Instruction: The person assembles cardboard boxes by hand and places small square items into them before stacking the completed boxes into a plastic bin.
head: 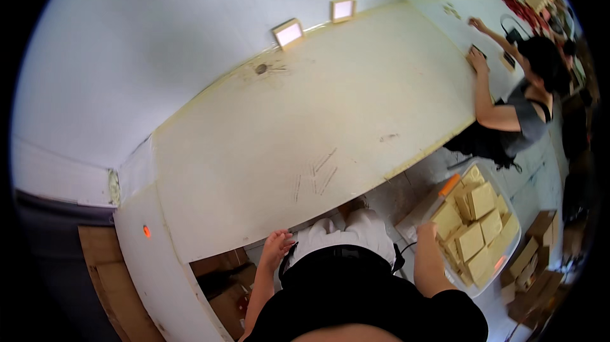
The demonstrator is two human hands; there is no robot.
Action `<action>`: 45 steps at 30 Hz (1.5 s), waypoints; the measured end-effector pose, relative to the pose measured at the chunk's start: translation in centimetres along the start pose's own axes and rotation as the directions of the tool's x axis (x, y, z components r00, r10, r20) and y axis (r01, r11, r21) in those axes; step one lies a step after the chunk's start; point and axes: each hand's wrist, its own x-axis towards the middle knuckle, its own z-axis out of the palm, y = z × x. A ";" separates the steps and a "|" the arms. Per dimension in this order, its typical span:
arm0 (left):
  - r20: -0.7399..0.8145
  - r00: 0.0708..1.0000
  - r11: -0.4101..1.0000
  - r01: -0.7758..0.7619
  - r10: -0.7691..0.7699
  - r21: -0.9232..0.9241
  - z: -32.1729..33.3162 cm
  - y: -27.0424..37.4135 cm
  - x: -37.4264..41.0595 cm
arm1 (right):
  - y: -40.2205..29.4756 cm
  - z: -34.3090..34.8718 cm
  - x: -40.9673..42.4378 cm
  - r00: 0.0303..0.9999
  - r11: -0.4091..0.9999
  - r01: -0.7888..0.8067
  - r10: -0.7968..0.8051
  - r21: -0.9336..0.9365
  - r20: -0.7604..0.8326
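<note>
My left hand (276,248) hangs beside my hip at the table's near edge, its fingers loosely apart and holding nothing. At the left rim of a clear plastic tub (510,246) is my right hand (427,230); its fingers are mostly hidden, so whether it grips the rim cannot be told. Pale yellow square blocks or boxes (469,241) fill the tub in a heap. Before me stretches a long cream-coloured table (286,137) with dark scuffs and scratch marks. Two small square frames with pale faces, one (289,34) tilted and another (343,9), lean against the wall.
A co-worker (529,103) in a grey top stands at the table's far right, one hand on a dark object and the other reaching toward small pieces (451,10). Cardboard boxes (533,289) lie on the floor at the right. An orange round spot (147,231) marks the left surface.
</note>
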 end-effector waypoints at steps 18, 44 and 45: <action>-0.406 0.914 0.906 -0.173 0.002 -0.386 -7.1 -3.0 5.5 | -25.4 -19.4 -16.2 0.022 -0.053 0.997 -0.537 0.059 -0.844; -0.583 0.623 0.854 0.367 -0.521 -0.370 0.7 -4.0 6.5 | -34.3 -74.6 7.2 -0.075 0.387 0.918 0.386 0.087 -0.920; -0.583 0.626 0.855 0.375 -0.518 -0.358 0.6 -4.0 6.3 | -34.0 -75.0 7.1 -0.048 0.268 0.963 0.299 0.036 -0.953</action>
